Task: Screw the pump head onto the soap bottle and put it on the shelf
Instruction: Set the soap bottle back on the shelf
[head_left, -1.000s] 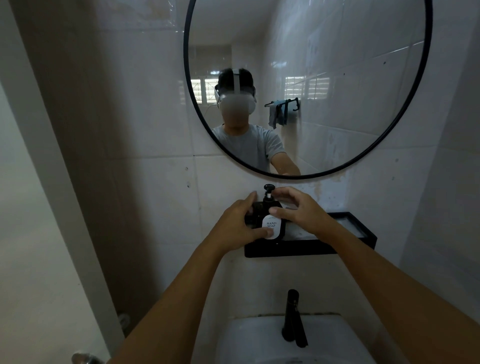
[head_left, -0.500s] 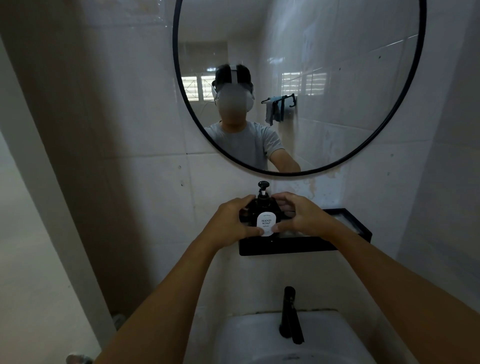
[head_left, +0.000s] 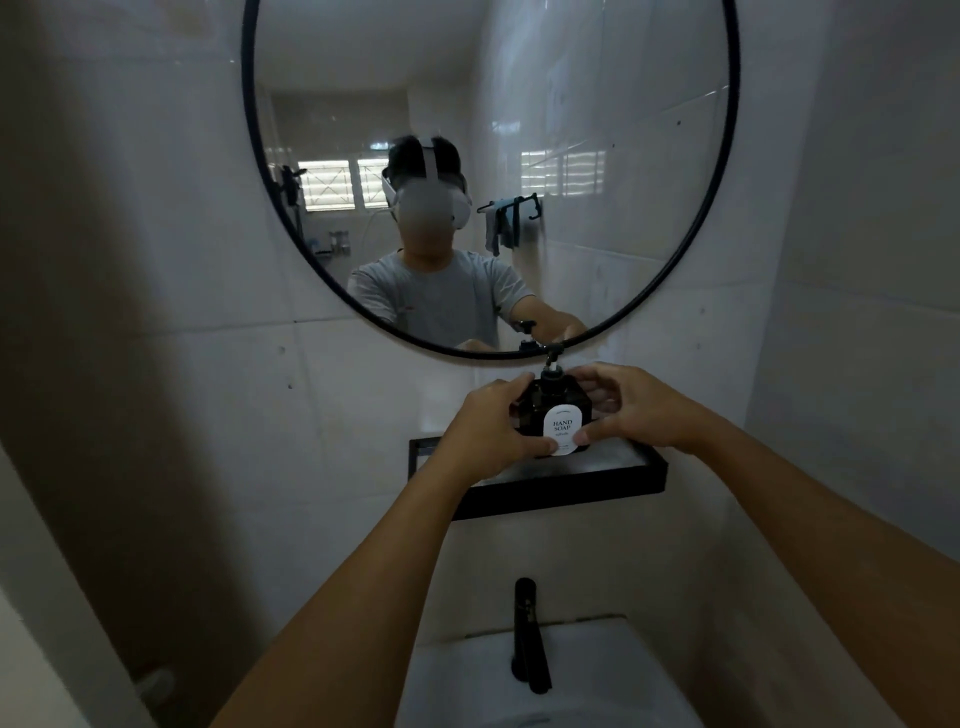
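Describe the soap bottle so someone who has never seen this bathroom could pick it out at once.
Find the big round black-framed mirror on the tiled wall; just below it hangs a black shelf above the sink's black faucet. On that shelf, between the left hand and right hand, stands the soap bottle. It is dark and square-shouldered with a black pump head, and only it carries a white "HAND SOAP" label.

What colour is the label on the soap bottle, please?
White with dark lettering, on the label, seen in the head view.

Both hands grip the dark soap bottle (head_left: 550, 410) with its pump head (head_left: 552, 364) on: left hand (head_left: 493, 431) on its left side, right hand (head_left: 631, 410) on its right. The bottle stands upright over the black wall shelf (head_left: 597, 480), below a round mirror (head_left: 488, 171); a black faucet (head_left: 527, 634) stands lower.
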